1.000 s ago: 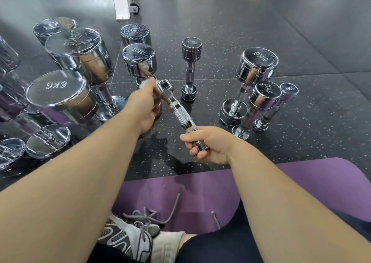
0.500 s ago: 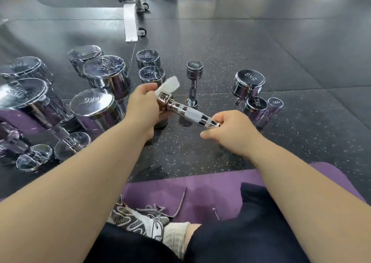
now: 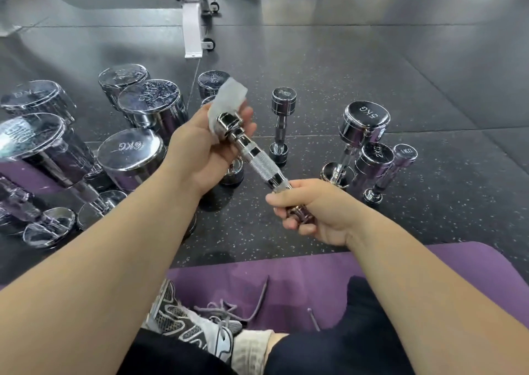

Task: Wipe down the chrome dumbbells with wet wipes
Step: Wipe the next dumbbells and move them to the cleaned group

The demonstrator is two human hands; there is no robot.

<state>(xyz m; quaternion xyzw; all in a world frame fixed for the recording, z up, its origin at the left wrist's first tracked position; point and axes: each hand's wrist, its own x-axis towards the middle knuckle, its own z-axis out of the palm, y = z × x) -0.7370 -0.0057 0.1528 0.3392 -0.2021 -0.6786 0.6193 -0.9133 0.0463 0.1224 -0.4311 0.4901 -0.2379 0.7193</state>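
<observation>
Over the last second my left hand (image 3: 204, 153) has loosened from a closed wrap over the far head of the small chrome dumbbell (image 3: 259, 163). That head now shows bare and shiny, with the wet wipe (image 3: 229, 101) bunched behind it and sticking up past the fingers. I read this as the far head being done, and the wipe being re-gathered to move on to the knurled handle or the other end.

The left hand is curled, holding the wipe against the head. My right hand (image 3: 315, 211) is clenched round the near head, keeping the bar tilted in the air above the floor (image 3: 315, 74), between my two forearms and clear of everything standing below it.

Room is tight on the left. The 6KG dumbbell (image 3: 131, 153) and the bigger ones behind it stand on end just beside my left wrist, and a wide elbow swing could tip one. Straight ahead a slim upright dumbbell (image 3: 282, 123) stands alone. To the right, the 5KG dumbbell (image 3: 363, 123), 2KG dumbbell (image 3: 375, 154) and 1KG dumbbell (image 3: 403, 154) cluster near my right hand.

The freest space is the open floor beyond them and the purple mat (image 3: 472, 260) under me.
</observation>
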